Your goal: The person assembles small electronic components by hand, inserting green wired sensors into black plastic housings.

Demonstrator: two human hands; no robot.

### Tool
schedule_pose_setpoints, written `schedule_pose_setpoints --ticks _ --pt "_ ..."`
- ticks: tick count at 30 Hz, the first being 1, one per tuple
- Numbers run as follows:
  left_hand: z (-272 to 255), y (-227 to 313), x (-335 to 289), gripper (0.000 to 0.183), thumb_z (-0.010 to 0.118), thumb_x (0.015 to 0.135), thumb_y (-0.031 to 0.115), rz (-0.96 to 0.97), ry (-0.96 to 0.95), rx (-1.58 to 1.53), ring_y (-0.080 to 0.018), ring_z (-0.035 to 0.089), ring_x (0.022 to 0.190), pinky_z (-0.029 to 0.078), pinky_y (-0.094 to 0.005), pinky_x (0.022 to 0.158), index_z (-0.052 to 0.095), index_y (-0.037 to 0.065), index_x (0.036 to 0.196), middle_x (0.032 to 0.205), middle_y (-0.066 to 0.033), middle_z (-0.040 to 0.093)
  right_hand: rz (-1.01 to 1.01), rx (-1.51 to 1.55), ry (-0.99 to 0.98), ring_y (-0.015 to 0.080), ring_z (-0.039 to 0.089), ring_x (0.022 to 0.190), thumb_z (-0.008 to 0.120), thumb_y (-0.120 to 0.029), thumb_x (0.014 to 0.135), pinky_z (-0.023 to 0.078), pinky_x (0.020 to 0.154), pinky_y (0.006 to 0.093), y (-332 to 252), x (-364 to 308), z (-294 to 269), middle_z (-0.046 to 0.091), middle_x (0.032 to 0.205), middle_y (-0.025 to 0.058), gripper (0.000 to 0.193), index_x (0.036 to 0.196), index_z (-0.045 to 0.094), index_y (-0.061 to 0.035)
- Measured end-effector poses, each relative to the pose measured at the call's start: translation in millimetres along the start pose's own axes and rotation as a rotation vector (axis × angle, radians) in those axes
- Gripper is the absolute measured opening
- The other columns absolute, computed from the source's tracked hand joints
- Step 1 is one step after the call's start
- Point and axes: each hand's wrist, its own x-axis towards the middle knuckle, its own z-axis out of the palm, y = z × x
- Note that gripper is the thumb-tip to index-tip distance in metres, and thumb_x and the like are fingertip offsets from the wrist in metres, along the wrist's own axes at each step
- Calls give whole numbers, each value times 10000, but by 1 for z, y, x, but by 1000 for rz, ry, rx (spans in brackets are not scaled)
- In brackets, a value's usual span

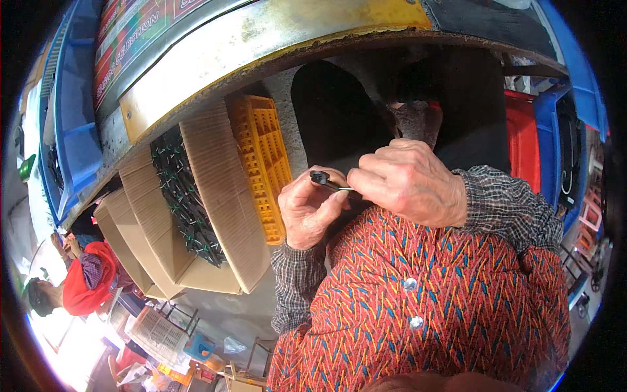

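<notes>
The open cardboard box (225, 196) is packed with a tangle of dark wire (183, 189) dotted with green and pale bits. Well to the right of the box, both hands meet in front of the person's patterned red top (418, 294). The left hand (307, 212), the nearer one to the box, pinches a small black piece (321, 177) between thumb and fingers, its rounded end pointing back toward the box. The right hand (411, 183), farther from the box, is curled tight and pinches the piece's other end; its fingertips are partly hidden. A thin pale strand (345, 189) shows between the hands.

A yellow plastic crate (261, 163) stands just right of the box. The table (261, 49) edge passes across the box's upper end. A blue tray (77, 130) sits up and left of the box. Below and left of it is another person in a red vest (88, 277). Far to the box's right stands a red bin (522, 140).
</notes>
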Motion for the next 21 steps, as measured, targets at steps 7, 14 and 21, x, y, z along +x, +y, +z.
schedule_pose_setpoints --ticks 7,14,21 --pt "-3 -9 -1 101 614 810 -37 40 -15 -196 -152 606 684 504 -253 605 594 -72 903 879 -132 593 205 435 -33 368 585 687 685 -274 802 443 575 435 5 -7 -2 569 720 145 283 766 552 -27" --pt "-5 -6 -4 97 600 824 -59 50 -26 -105 -156 620 709 514 -257 633 598 -78 919 900 -130 602 154 380 15 342 577 658 652 -240 816 449 569 425 3 -6 1 540 710 130 240 757 545 -34" --pt "-4 0 -3 84 633 816 -53 -99 -38 -40 -129 626 716 519 -243 641 617 -61 898 852 -81 616 -97 -47 69 185 533 602 592 -146 730 409 534 329 0 -3 2 459 682 32 136 817 556 -47"
